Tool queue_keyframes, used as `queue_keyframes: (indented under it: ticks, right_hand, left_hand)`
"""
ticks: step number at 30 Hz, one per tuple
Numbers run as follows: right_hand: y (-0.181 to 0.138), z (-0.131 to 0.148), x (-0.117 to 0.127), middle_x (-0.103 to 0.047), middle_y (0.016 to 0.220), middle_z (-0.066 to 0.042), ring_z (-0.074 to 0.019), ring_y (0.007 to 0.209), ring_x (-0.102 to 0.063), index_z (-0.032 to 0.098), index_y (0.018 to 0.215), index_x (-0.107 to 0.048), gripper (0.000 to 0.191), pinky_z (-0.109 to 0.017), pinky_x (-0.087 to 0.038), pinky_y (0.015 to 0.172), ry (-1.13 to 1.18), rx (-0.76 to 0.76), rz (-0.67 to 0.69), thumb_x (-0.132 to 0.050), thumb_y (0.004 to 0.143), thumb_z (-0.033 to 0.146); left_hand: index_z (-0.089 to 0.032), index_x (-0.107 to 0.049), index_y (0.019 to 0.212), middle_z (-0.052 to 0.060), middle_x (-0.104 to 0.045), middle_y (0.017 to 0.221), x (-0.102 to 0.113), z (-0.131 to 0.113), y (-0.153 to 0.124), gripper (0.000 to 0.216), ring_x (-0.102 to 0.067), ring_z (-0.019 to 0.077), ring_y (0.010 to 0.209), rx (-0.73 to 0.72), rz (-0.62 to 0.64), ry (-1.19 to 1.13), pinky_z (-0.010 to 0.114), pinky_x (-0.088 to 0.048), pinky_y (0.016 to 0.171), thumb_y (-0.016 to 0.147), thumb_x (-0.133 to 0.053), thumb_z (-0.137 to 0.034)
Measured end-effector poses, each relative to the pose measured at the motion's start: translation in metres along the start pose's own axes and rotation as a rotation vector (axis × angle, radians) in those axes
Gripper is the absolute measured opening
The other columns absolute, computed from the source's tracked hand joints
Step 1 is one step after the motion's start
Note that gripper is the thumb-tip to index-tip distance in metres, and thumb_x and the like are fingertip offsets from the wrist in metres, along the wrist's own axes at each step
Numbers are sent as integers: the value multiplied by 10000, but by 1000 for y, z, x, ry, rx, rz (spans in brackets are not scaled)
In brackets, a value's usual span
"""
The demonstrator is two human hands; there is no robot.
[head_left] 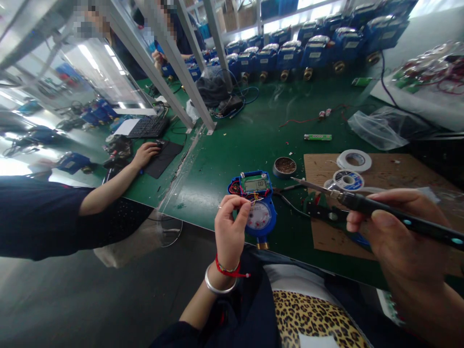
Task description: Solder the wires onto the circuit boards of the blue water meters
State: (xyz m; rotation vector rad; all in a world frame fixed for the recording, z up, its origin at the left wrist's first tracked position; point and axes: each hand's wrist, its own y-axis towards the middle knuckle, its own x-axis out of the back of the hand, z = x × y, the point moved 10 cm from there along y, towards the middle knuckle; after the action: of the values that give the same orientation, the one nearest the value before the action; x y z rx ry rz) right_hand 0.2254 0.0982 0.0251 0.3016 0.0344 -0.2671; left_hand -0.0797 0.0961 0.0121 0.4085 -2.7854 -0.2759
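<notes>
A blue water meter (271, 208) lies at the table's front edge, its housing uncovered to show a circuit board with a lit display (255, 185) and thin coloured wires (256, 197). Over its round dial, my left hand (231, 227) is closed, thumb and forefinger pinching a thin wire end. My right hand (406, 237) grips a soldering iron (369, 205) by its black handle. The iron's tip points left, above the pliers (290, 202) and apart from the meter. Just behind that tip stands a small round tin (285, 167) of brown material.
On the right, a cardboard sheet (326, 237) bears a solder spool (348, 180) and a white tape roll (354, 160). A green battery (318, 137) lies farther back. Several blue meters (289, 55) line the rear. At left, another person's hand (147, 154) rests on a mouse.
</notes>
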Motion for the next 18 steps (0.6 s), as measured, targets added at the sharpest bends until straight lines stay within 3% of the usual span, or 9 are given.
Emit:
queue_keyframes:
  ticks: [3, 8, 18]
  right_hand:
    - [0, 2, 3, -666, 659, -22, -193, 498, -621, 194, 892, -647, 163, -325, -495, 448, 55, 17, -6, -726, 750, 212]
    - [2, 2, 14, -656, 662, -21, -197, 501, -610, 192, 863, -660, 167, -336, -478, 434, 31, 36, -72, -739, 720, 226]
    - [4, 3, 22, -633, 627, -9, -197, 498, -588, 210, 837, -677, 156, -333, -455, 427, 24, 43, -126, -731, 693, 188]
  left_hand:
    - [-189, -647, 843, 37, -589, 910, 2, -3, -2, 105, -560, 163, 886, -40, -13, 18, 287, -461, 805, 903, -604, -264]
    - [-203, -653, 867, 30, -588, 931, 3, -10, -10, 48, -560, 159, 904, -178, -24, 94, 295, -456, 814, 893, -614, -194]
    - [-222, -661, 948, 35, -596, 976, -4, -25, -23, 142, -577, 163, 915, -426, 12, 276, 320, -483, 818, 865, -636, -111]
